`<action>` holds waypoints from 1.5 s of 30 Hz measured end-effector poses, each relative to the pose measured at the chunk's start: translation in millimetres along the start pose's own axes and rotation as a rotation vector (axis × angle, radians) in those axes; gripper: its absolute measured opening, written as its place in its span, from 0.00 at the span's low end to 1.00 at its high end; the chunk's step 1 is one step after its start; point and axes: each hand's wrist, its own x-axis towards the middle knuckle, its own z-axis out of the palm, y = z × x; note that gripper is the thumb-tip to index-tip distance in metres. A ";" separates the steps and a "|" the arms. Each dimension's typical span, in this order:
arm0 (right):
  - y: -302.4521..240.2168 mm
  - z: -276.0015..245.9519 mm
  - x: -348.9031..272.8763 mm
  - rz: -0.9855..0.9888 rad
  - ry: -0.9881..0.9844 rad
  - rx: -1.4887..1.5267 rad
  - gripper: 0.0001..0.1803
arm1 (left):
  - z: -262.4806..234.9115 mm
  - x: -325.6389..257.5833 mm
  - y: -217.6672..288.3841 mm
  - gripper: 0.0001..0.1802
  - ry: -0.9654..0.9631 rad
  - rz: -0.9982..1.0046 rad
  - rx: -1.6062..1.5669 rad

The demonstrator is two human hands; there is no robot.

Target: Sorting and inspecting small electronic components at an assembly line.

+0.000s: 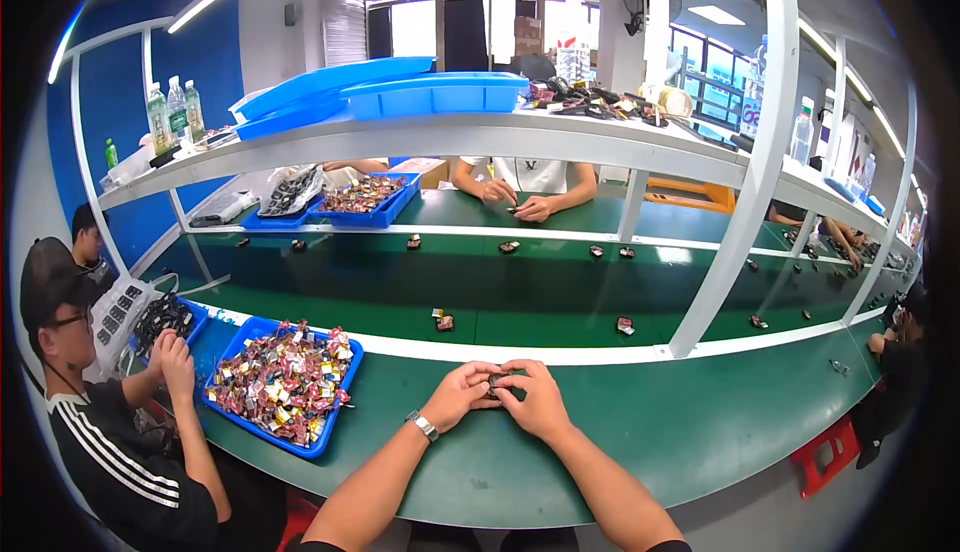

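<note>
My left hand [462, 395] and my right hand [533, 399] meet above the green bench [600, 452] in front of me. Between their fingertips they pinch a small dark electronic part [492, 386], mostly covered by the fingers, so its exact kind is hidden. Both hands have their fingers curled in around it. To the left of my left hand lies a blue tray [322, 436] heaped with small red circuit boards [280, 382] that carry white and yellow pieces.
Beyond a white rail, a green conveyor belt [540, 302] carries scattered small assemblies [443, 321]. A white post [735, 192] and overhead shelf [480, 142] stand ahead. At left, a co-worker [130, 432] sits by a tray of black cables [165, 322]; another person's hands [520, 202] work opposite.
</note>
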 end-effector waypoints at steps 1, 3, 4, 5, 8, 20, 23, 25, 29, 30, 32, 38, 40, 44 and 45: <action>-0.4 1.2 0.4 -0.004 0.018 -0.001 0.07 | -1.3 0.2 -1.1 0.14 -0.001 0.012 0.014; -1.1 4.6 -0.1 0.008 0.025 0.018 0.07 | -2.6 -1.4 -0.9 0.14 0.014 0.002 0.006; -1.7 7.3 0.0 0.019 0.035 0.035 0.07 | -3.8 -2.4 -0.5 0.14 0.026 -0.004 -0.001; -1.5 9.1 0.0 0.016 0.026 0.043 0.07 | -4.8 -2.1 -0.1 0.14 0.038 -0.004 -0.002; -0.9 11.8 2.2 -0.007 0.034 0.052 0.08 | -12.2 -1.7 -3.9 0.14 0.024 -0.014 -0.043; -3.8 7.5 1.6 0.058 0.002 0.087 0.10 | -6.4 0.8 -5.8 0.14 -0.035 0.014 -0.070; -3.8 7.0 2.2 0.047 -0.005 0.060 0.10 | -7.0 0.7 -4.7 0.14 -0.047 0.017 -0.072; -3.0 8.8 2.1 0.028 0.013 0.059 0.10 | -5.0 0.1 -3.6 0.14 -0.021 0.011 -0.055; -8.8 8.7 2.8 0.027 0.021 0.041 0.10 | -2.7 0.9 -4.4 0.13 -0.017 0.044 -0.039; -8.3 7.7 2.3 0.009 0.043 0.042 0.10 | -2.9 2.0 -5.8 0.13 -0.022 0.044 -0.058; -8.7 7.6 2.6 -0.001 0.074 0.033 0.10 | -5.2 3.7 -7.7 0.13 -0.042 0.040 -0.078; -15.4 10.3 5.8 -0.136 0.148 0.006 0.10 | -10.2 -0.2 -5.9 0.12 -0.073 0.096 -0.251; -15.0 7.5 5.0 -0.120 0.149 0.003 0.10 | -10.4 2.1 -5.7 0.12 -0.081 0.085 -0.226; -15.5 2.9 5.8 -0.147 0.125 -0.003 0.10 | -5.2 1.9 -8.4 0.13 -0.047 0.087 -0.171; -16.7 1.0 5.8 -0.146 0.130 -0.005 0.10 | -5.6 2.0 -8.1 0.13 -0.051 0.087 -0.169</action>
